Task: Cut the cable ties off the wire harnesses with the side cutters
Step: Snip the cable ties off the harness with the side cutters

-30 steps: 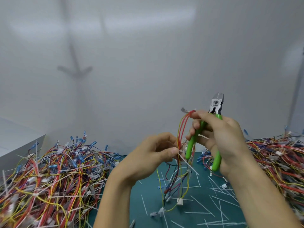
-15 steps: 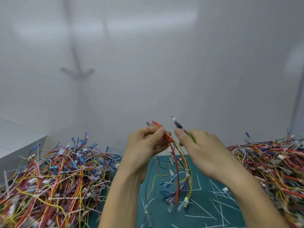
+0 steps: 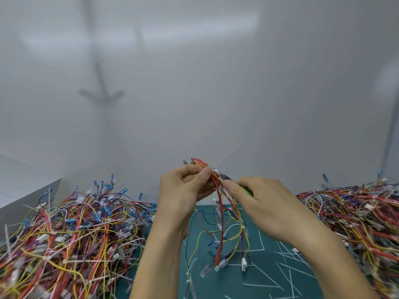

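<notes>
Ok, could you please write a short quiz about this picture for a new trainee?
1. True or false: the left hand pinches the wire harness near its top.
2. What does the right hand hold? A) side cutters B) a screwdriver C) nothing
3. Fill in: cut white cable ties lie on the ___ mat.

Key: 1 true; 2 A; 3 green.
</notes>
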Motion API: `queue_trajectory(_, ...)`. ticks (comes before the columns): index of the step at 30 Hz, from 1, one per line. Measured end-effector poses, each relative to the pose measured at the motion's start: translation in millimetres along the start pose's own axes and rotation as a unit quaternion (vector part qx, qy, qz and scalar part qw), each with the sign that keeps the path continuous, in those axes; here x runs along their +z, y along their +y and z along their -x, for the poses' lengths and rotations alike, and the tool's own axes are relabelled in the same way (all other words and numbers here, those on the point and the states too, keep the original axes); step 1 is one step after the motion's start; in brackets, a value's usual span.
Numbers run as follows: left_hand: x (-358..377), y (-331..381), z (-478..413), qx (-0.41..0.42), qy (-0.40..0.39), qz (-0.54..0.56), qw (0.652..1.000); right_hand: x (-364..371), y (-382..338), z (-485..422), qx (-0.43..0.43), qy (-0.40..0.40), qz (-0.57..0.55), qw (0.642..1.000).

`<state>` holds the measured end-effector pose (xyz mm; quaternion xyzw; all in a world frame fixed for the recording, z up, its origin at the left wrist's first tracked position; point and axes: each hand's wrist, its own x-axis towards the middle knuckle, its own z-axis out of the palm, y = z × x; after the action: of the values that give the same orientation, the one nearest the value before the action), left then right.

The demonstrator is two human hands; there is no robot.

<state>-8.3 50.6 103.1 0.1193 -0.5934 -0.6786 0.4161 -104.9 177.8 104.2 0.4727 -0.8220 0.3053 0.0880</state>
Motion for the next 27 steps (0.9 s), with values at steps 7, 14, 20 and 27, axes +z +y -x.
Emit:
queue_trajectory(7, 0.5, -2.0, 0.0, 0.011, 0.002, -0.022, 1.0, -2.0, 2.9, 0.7, -0.003, 0.001, 0.002, 1.0)
queue_trajectory(14, -0.8, -3.2, -1.4, 0.026, -0.008, -0.038, 0.999, -3.3, 3.6, 1.2, -0.005, -0.001, 0.004, 1.0)
queue_trajectory(20, -2.6, -2.3, -1.7, 0.04, -0.023, -0.024, 0.999, -6.6, 0.6, 2.4, -0.012, -0.007, -0.015, 1.0)
queue_trajectory(27, -3.6, -2.8, -2.9, 0.056, -0.034, -0.029, 0.997, -9.1, 4.4, 0.5, -0.003, -0.028, -0.044, 0.999)
